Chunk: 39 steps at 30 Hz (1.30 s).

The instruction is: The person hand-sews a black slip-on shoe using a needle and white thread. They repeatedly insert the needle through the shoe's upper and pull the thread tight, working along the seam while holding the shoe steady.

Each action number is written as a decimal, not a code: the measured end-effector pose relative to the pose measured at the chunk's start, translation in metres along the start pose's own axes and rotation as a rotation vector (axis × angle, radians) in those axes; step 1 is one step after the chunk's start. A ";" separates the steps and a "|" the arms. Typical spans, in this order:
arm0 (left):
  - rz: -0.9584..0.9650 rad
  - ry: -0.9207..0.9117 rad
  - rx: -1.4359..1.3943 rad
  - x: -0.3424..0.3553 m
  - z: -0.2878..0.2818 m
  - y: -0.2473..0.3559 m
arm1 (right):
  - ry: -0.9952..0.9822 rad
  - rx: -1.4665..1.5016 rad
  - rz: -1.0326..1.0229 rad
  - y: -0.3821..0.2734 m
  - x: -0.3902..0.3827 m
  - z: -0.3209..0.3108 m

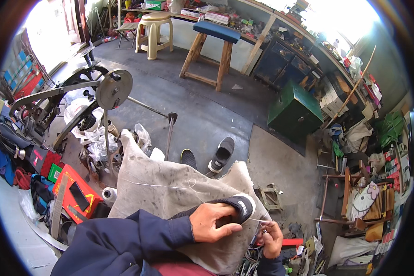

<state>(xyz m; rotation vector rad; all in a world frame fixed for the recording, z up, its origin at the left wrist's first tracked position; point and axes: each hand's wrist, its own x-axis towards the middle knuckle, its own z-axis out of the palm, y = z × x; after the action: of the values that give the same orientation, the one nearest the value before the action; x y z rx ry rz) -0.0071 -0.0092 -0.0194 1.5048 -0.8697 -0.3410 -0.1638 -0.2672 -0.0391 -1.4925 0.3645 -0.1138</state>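
Observation:
A dark shoe with a white sole edge (246, 203) lies across my lap on a stained grey cloth (147, 198). My left hand (215, 222) is closed around the shoe, its fingers reaching into the opening. Just right of the shoe, my right hand (272, 239) is closed in a pinch. A white thread (256, 220) runs taut from the shoe's sole edge to its fingers. Something small and dark with a metal glint shows in that hand, too small to name. More white thread (163, 186) lies in a loop over the cloth.
A black slip-on shoe (223, 154) and an insole-like black piece (188, 158) lie ahead on the floor. A hand-cranked machine with a metal wheel (114, 89) stands left, near a red shoebox (73, 193) and thread spool (109, 194). A green chest (295, 110) and blue-topped stool (216, 31) stand farther off.

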 end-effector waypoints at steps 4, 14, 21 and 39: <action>0.004 0.018 0.137 0.006 0.012 -0.001 | -0.186 0.504 0.004 -0.004 -0.007 0.036; -0.024 0.086 0.121 0.011 0.013 0.001 | 0.221 0.543 -0.279 -0.016 0.009 0.037; -0.082 -0.006 0.331 0.013 -0.001 0.018 | 0.282 -0.591 -0.272 -0.009 0.026 0.076; -0.080 0.189 -0.736 -0.002 -0.062 0.038 | 0.354 -0.382 -0.186 -0.008 0.022 0.081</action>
<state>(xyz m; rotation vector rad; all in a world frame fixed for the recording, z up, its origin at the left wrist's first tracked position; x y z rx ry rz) 0.0216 0.0403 0.0259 0.8663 -0.4532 -0.5030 -0.1169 -0.1969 -0.0320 -1.8870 0.5534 -0.4830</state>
